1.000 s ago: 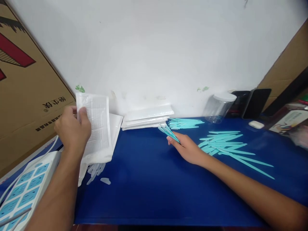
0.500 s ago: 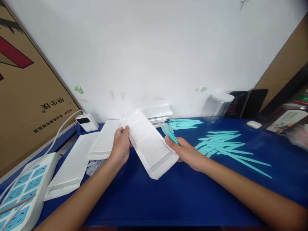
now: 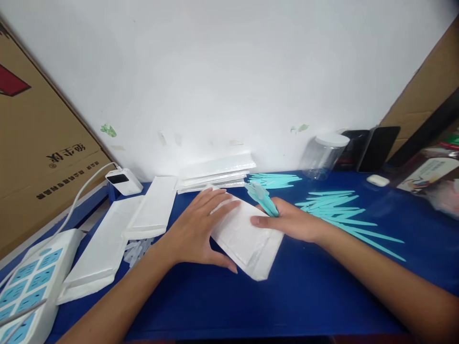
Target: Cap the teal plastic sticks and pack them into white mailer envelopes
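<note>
A white padded mailer (image 3: 247,234) lies at a slant over the blue table, between my two hands. My left hand (image 3: 201,229) rests over its upper left part, fingers stretched out and thumb spread apart. My right hand (image 3: 290,220) is closed, its thumb on the mailer's right edge. That same hand grips a bundle of slim teal plastic sticks (image 3: 263,198) with paler, translucent ends pointing up and left. Right of it, a loose pile of teal sticks (image 3: 344,215) is partly covered by my forearm. Another pile of teal sticks (image 3: 274,180) lies behind the bundle.
Two white mailers (image 3: 154,205) lie at left, near small translucent pieces (image 3: 136,251). Stacked mailers (image 3: 218,172) stand against the wall. A power strip (image 3: 32,286) and a white cabled device (image 3: 124,181) are at left; a clear jar (image 3: 322,155) and dark phones (image 3: 379,149) at back right.
The mailer has come lower and to the right. My left hand has let go of its edge and spread over it. The right hand still holds the teal sticks, with its thumb now on the mailer.
</note>
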Available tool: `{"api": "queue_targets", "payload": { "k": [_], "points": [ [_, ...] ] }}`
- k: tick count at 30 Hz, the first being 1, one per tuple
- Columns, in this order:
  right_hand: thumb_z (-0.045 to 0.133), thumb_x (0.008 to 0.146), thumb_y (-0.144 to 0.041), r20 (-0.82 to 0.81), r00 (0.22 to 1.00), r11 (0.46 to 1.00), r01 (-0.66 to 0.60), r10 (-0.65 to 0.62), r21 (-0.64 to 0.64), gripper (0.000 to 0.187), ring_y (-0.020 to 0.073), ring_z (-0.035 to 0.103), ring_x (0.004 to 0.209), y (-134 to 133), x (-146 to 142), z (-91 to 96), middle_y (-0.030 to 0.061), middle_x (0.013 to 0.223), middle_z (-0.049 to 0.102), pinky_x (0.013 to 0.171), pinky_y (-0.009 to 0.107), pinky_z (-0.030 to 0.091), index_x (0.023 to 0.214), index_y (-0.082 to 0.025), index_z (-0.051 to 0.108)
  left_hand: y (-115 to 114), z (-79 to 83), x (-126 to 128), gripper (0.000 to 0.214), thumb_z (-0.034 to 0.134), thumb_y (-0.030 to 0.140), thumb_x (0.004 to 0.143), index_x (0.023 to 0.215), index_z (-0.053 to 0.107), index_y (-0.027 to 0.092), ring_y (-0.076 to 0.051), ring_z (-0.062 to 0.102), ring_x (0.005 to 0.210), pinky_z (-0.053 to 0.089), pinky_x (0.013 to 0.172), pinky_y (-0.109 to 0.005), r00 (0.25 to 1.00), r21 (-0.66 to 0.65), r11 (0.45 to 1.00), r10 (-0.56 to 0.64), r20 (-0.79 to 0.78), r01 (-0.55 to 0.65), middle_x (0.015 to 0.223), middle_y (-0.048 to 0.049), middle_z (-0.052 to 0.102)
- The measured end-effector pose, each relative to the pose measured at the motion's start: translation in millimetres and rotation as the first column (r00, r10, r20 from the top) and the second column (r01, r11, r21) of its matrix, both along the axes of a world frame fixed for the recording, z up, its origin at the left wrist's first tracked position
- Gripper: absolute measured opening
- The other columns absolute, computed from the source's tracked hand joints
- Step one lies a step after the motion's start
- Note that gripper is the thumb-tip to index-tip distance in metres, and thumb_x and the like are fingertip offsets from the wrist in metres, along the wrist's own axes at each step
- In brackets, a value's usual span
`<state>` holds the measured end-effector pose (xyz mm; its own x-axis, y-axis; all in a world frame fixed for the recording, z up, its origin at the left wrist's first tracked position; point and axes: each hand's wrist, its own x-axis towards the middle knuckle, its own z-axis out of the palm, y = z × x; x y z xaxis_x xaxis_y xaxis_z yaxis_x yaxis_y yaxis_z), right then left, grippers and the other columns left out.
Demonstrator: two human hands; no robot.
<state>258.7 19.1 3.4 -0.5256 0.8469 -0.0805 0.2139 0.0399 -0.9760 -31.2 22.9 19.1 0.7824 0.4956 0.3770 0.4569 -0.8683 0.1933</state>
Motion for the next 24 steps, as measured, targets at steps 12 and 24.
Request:
{"api": "queue_targets", "payload": {
  "k": [12, 24],
  "points": [
    [0.062, 0.099, -0.066, 0.388, 0.882, 0.849, 0.026, -0.269, 0.528, 0.047, 0.0242, 0.068, 0.078, -0.8, 5.8, 8.5, 0.0069, 0.096, 0.077, 0.065, 0.031, 0.044, 0.11, -0.021, 0.069, -7.6, -12.6, 13.1, 0.078, 0.071, 0.049, 0.088, 0.155, 0.045, 0.018, -0.039, 0.058, 0.115, 0.045, 0.105, -0.059, 0.969, 0.168, 0.962, 0.232, -0.084, -0.216, 0.123, -0.0184, 0.062],
    [0.04, 0.107, -0.069, 0.745, 0.381, 0.668, -0.336, -0.548, 0.664, 0.054, 0.0261, 0.069, 0.068, -1.4, 8.2, 10.0, 0.0082, 0.092, 0.077, 0.055, 0.031, 0.017, 0.108, -0.019, 0.061, 1.3, -13.1, 7.7, 0.093, 0.08, 0.065, 0.077, 0.152, 0.047, 0.02, -0.037, 0.054, 0.112, 0.042, 0.097, -0.053, 0.859, 0.184, 0.846, 0.511, -0.013, -0.501, 0.123, -0.0143, 0.061]
  ]
}}
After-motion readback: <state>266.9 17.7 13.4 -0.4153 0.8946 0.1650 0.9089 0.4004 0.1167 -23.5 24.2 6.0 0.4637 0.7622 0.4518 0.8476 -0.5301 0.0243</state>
